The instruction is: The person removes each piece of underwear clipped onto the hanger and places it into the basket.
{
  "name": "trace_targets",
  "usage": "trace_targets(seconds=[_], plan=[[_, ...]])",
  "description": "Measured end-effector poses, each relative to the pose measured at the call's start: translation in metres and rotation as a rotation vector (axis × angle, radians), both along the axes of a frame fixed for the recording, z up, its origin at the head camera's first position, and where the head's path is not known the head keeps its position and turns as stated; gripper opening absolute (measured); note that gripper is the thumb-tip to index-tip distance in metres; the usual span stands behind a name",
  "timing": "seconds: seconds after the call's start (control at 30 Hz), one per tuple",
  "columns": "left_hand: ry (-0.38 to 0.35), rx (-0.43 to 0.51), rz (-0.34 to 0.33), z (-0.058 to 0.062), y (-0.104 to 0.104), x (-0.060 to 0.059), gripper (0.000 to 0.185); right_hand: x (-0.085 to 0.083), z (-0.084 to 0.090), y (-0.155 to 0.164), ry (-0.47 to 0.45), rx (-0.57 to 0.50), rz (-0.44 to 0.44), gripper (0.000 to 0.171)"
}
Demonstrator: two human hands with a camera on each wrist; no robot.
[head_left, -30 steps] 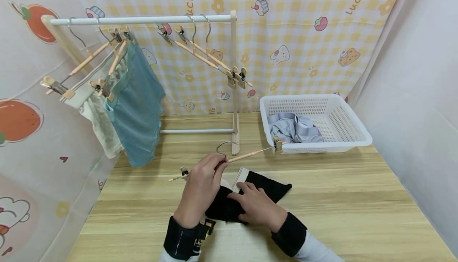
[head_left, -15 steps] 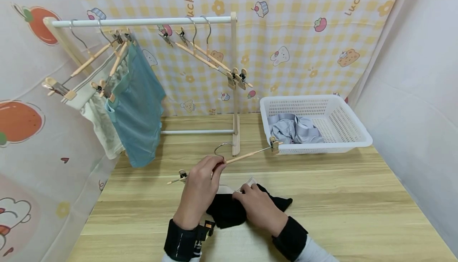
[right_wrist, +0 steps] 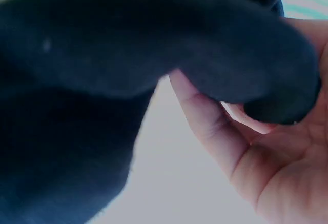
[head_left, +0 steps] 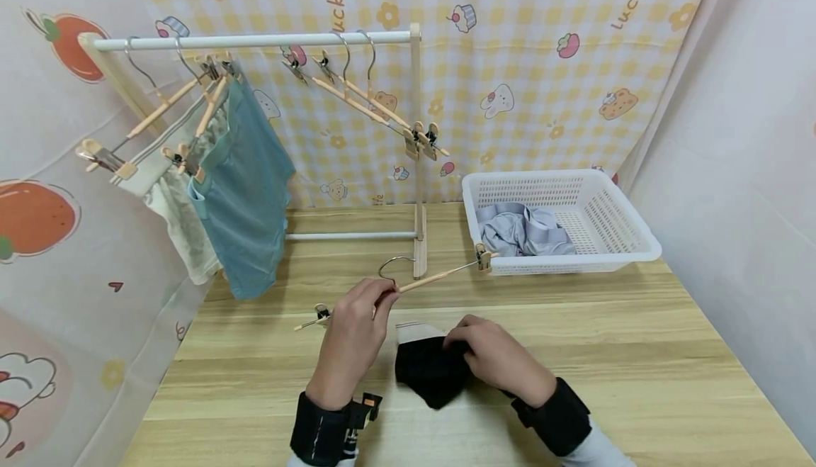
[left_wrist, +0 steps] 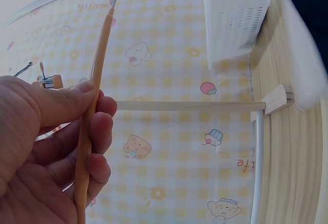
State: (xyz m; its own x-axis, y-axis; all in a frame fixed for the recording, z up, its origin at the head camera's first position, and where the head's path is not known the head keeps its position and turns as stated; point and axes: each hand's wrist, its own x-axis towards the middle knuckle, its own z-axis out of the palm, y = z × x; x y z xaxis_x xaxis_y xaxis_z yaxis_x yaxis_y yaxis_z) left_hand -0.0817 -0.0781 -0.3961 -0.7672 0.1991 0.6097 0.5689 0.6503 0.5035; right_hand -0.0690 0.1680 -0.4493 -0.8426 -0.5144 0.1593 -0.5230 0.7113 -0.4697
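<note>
My left hand [head_left: 349, 339] pinches the stiff, light wooden hanger [head_left: 408, 285] mid-bar; my right hand [head_left: 494, 357] fingers grip the soft, limp black garment [head_left: 428, 376], best held at its waistband.

A wooden table [head_left: 637, 353] carries a clothes rack [head_left: 417, 237] at the far left-centre, a white basket [head_left: 627, 229] at the far right, and a black garment [head_left: 430, 375] near the front edge.
</note>
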Motion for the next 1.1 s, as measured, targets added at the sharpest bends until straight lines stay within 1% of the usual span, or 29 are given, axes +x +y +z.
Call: trace_targets(seconds=[0.13, 0.2, 0.33, 0.63, 0.73, 0.9, 0.97, 1.1], plan=[[-0.020, 0.007, -0.001, 0.000, -0.001, 0.000, 0.009, -0.001, 0.020, 0.019, 0.021, 0.011, -0.017, 0.043], [-0.026, 0.009, -0.002, 0.000, -0.002, 0.000, 0.009, -0.001, 0.031, 0.028, 0.017, 0.021, -0.033, 0.043], [-0.034, 0.012, -0.004, 0.000, -0.003, 0.000, 0.009, -0.003, 0.052, 0.049, 0.022, 0.041, -0.085, 0.042], [-0.049, 0.010, 0.012, -0.001, -0.007, 0.000, 0.010, -0.016, 0.097, 0.098, 0.130, 0.056, -0.214, 0.036], [-0.050, 0.013, 0.017, -0.001, -0.008, 0.000, 0.010, -0.025, 0.110, 0.113, 0.161, 0.052, -0.252, 0.035], [-0.050, 0.013, 0.017, -0.002, -0.009, -0.001, 0.010, -0.047, 0.130, 0.135, 0.217, 0.068, -0.320, 0.034], [-0.048, 0.012, 0.015, -0.002, -0.008, -0.001, 0.010, -0.057, 0.139, 0.142, 0.206, 0.063, -0.352, 0.034], [-0.043, 0.014, 0.010, -0.003, -0.008, -0.002, 0.010, -0.080, 0.154, 0.151, 0.154, 0.042, -0.398, 0.035]])
